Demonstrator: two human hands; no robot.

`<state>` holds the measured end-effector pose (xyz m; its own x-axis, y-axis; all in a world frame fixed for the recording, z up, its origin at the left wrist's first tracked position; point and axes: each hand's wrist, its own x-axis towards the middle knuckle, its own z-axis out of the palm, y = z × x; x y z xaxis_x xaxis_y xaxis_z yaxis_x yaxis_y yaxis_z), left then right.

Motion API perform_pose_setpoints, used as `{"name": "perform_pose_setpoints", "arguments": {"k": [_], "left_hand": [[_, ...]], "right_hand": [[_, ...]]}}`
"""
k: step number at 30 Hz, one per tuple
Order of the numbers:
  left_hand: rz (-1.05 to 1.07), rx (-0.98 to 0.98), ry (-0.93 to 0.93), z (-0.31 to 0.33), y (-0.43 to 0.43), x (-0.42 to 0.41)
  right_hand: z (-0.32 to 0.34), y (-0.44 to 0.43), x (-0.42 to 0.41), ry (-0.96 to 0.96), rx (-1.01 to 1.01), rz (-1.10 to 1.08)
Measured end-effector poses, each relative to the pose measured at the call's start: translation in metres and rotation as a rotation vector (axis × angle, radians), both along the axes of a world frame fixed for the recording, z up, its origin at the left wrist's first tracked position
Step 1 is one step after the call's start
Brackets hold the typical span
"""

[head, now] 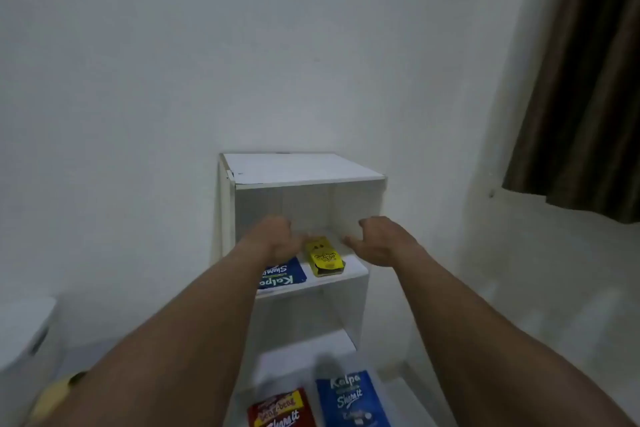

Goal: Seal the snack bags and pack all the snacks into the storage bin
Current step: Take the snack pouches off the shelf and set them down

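A white shelf unit (304, 170) stands against the wall. On its upper shelf lie a blue Kalpa snack bag (282, 277) and a yellow snack pack (323, 257). Both my arms reach into that shelf. My left hand (275, 239) hovers over the far end of the blue bag, fingers loosely bent, just left of the yellow pack. My right hand (375, 241) is spread to the right of the yellow pack and holds nothing. Lower down, near the bottom of the view, lie a red Beng-beng bag (280, 407) and a second blue Kalpa bag (349, 399).
A brown curtain (585, 80) hangs at the right. A white rounded object (20, 333) sits at the lower left, with something yellow (55, 395) beside my left arm. The floor to the right of the shelf is pale.
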<state>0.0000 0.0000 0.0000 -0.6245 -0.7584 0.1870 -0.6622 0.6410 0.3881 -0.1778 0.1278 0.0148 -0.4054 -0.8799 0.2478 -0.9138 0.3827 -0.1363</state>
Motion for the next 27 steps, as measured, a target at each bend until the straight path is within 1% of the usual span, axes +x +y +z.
{"name": "perform_pose_setpoints", "arguments": {"k": [3, 8, 11, 17, 23, 27], "left_hand": [[0.033, 0.013, -0.011, -0.008, -0.026, -0.018], [0.069, 0.022, -0.072, -0.033, -0.063, -0.048], [0.099, 0.044, -0.061, -0.050, -0.091, -0.065], [0.205, 0.166, -0.025, -0.080, -0.138, -0.095], [0.364, 0.284, -0.194, -0.106, -0.179, -0.120], [0.428, 0.376, -0.255, -0.132, -0.197, -0.128]], "right_hand": [[-0.007, -0.030, -0.018, -0.032, -0.015, 0.014], [-0.032, -0.082, -0.053, -0.074, 0.040, 0.053], [-0.049, -0.118, -0.079, -0.123, 0.073, 0.087], [-0.086, -0.189, -0.125, -0.204, 0.138, 0.182], [-0.125, -0.249, -0.158, -0.176, 0.308, 0.227], [-0.148, -0.269, -0.163, -0.273, 0.387, 0.205]]}}
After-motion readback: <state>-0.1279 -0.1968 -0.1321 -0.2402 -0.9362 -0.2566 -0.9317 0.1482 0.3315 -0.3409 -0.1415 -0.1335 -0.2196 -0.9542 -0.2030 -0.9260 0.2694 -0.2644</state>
